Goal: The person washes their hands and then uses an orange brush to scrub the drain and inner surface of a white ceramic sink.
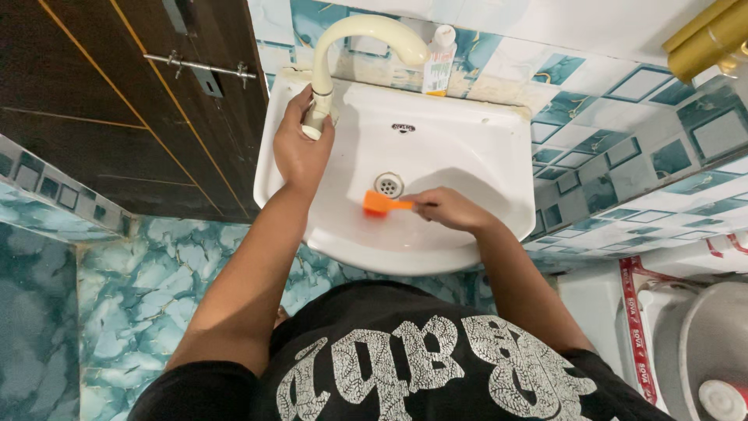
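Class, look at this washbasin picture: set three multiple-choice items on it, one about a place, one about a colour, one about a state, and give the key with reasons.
1. Where is the brush head?
A. On the floor
B. Inside the basin, beside the drain
C. On top of the tap

2. What colour is the brush?
A. Orange
B. Blue
C. Black

3. What is the left hand doing?
A. Hanging free
B. Resting on the door
C. Gripping the base of the tap

Key:
1 B: the brush lies on the basin floor, just left of the drain, held by the right hand.
2 A: head and handle are both bright orange.
3 C: the left hand is closed around the lower end of the cream tap.
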